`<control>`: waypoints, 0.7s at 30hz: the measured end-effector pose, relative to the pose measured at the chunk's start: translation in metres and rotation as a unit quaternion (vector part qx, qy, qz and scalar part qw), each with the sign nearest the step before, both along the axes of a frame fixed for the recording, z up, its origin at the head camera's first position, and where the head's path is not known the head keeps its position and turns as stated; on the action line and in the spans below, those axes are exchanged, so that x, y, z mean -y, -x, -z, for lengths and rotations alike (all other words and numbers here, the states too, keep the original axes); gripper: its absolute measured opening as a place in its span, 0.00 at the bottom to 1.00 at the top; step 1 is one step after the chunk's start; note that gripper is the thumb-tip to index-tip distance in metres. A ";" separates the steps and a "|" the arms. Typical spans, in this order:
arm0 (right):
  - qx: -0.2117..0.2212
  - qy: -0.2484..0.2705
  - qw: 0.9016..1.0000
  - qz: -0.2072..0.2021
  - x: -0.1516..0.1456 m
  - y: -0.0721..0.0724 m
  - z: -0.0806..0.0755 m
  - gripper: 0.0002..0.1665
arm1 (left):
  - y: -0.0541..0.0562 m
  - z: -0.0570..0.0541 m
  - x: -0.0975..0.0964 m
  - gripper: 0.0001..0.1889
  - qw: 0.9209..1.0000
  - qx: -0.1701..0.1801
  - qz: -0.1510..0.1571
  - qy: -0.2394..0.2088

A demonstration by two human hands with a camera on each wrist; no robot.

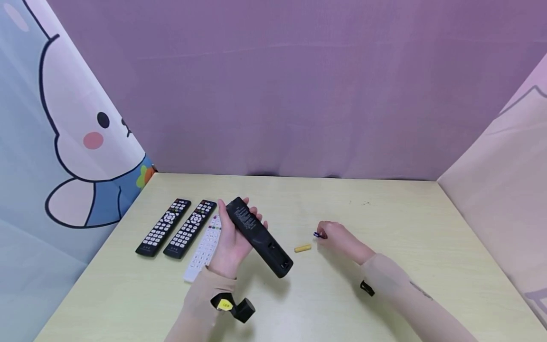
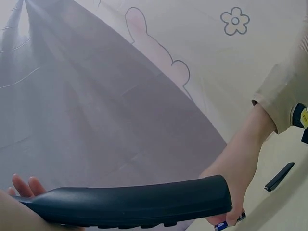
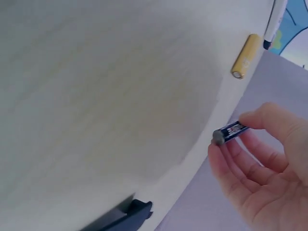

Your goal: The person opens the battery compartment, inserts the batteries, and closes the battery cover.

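My left hand [image 1: 232, 244] grips a black remote control [image 1: 260, 237], its back turned up and its battery compartment [image 1: 278, 254] uncovered near the lower end. Seen from the left wrist, the remote control [image 2: 139, 204] hides much of that hand. Between thumb and fingertips, my right hand [image 1: 339, 237] pinches a dark blue battery [image 3: 231, 131] just off the table. Beside it a yellow battery [image 1: 303, 248] lies on the tabletop. A slim black piece like a battery cover [image 1: 367, 288] lies by the right forearm.
Two black remote controls [image 1: 164, 228] [image 1: 190, 229] lie buttons up at the left of the table [image 1: 410, 213]. A white remote control [image 1: 204, 249] lies beside them, partly covered by my left hand. A purple cloth [image 1: 299, 104] hangs behind the table.
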State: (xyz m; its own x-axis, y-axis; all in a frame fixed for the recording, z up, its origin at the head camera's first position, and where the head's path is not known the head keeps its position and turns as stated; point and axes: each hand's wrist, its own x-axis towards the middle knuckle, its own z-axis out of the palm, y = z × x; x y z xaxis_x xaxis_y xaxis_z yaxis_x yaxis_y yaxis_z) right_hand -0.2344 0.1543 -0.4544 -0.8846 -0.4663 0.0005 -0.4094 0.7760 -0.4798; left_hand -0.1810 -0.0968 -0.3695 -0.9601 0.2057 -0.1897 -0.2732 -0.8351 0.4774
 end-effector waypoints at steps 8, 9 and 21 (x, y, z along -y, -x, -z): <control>-0.043 0.078 0.996 -0.028 0.000 -0.014 -0.011 0.06 | -0.001 0.002 0.001 0.31 1.000 -0.012 -0.001 -0.018; -0.045 0.088 0.995 -0.030 0.000 -0.016 -0.013 0.06 | -0.001 0.003 0.001 0.31 1.000 -0.017 0.000 -0.021; -0.050 0.196 0.979 -0.039 0.007 -0.042 -0.033 0.10 | 0.000 0.004 0.001 0.31 1.000 0.002 -0.003 -0.016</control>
State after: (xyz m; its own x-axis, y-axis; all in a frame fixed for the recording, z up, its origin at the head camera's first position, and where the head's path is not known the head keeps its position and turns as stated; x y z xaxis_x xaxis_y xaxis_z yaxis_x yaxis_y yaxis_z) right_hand -0.1924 0.1477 -0.4209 -0.8331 -0.4785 0.2774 -0.5197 0.5059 -0.6884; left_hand -0.1810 -0.0979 -0.3738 -0.9604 0.2068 -0.1869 -0.2707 -0.8516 0.4488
